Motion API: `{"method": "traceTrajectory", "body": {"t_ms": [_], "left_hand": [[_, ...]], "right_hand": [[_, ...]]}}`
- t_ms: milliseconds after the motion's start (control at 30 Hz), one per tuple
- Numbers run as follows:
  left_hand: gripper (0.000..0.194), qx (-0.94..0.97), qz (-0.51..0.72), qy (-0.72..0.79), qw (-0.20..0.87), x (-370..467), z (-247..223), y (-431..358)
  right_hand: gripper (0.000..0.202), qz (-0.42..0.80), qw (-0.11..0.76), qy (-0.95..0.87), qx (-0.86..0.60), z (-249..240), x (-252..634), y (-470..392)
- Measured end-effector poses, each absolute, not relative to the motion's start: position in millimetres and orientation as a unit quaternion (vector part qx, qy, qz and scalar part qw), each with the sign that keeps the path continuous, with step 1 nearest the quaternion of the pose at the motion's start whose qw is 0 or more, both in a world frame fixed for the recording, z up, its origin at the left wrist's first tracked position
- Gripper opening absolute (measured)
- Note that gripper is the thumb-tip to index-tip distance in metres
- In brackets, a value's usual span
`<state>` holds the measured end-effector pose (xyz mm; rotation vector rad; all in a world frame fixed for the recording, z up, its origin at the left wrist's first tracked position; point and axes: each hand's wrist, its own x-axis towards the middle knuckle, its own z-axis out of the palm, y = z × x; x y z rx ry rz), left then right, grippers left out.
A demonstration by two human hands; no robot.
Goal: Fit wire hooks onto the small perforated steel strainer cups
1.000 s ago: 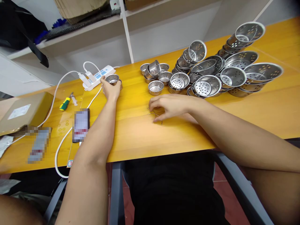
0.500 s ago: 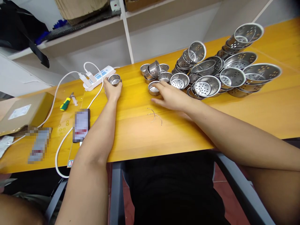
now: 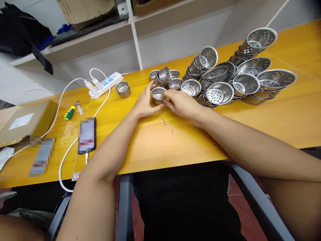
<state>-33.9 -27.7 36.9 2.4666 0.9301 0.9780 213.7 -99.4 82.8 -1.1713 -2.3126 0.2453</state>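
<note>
A small perforated metal cup [image 3: 157,95] stands on the table between my hands. My right hand [image 3: 180,103] pinches its right rim between thumb and fingers. On the cup's left side, my left hand [image 3: 145,103] is open, thumb and fingers apart around it; whether it touches the wall I cannot tell. Just in front lie thin curved wires [image 3: 165,126]. Behind the cup sits a group of similar small cups [image 3: 164,75], some leaning. Off to the left, a short stack of small cups [image 3: 123,89] stands by itself.
Larger perforated metal baskets [image 3: 220,93] stand in several leaning stacks at the right. A white power strip [image 3: 106,85] with cables is at the back left. Nearer are a screwdriver [image 3: 70,113], a phone [image 3: 86,135] on a cable and a cardboard box [image 3: 27,118].
My left hand has left the small stack by the power strip and moved right to the cup. My right hand has closed on that cup's rim, and the cup has shifted slightly left.
</note>
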Motion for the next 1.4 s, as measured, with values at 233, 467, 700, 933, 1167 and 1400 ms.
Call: {"method": "traceTrajectory", "body": {"t_ms": [233,467,700,933,1167,1400], "left_hand": [[0.095,0.851,0.385,0.329,0.142,-28,39,-28],[0.075,0.863,0.374,0.316,0.127,-32,47,-32],[0.074,0.853,0.362,0.309,0.214,-27,57,-46],[0.079,0.871,0.322,0.32,0.187,-27,57,-44],[0.08,0.879,0.309,0.325,0.165,-28,58,-43],[0.076,0.875,0.319,0.328,0.156,-29,61,-45]], "right_hand": [[0.031,0.11,0.309,-0.865,-0.379,83,212,-106],[0.027,0.111,0.341,-0.859,-0.364,89,219,-103],[0.023,0.155,0.323,-0.863,-0.357,89,227,-98],[0.029,0.164,0.356,-0.858,-0.331,84,223,-94],[0.023,0.158,0.393,-0.842,-0.333,78,219,-92],[0.021,0.151,0.408,-0.841,-0.322,78,221,-90]]}}
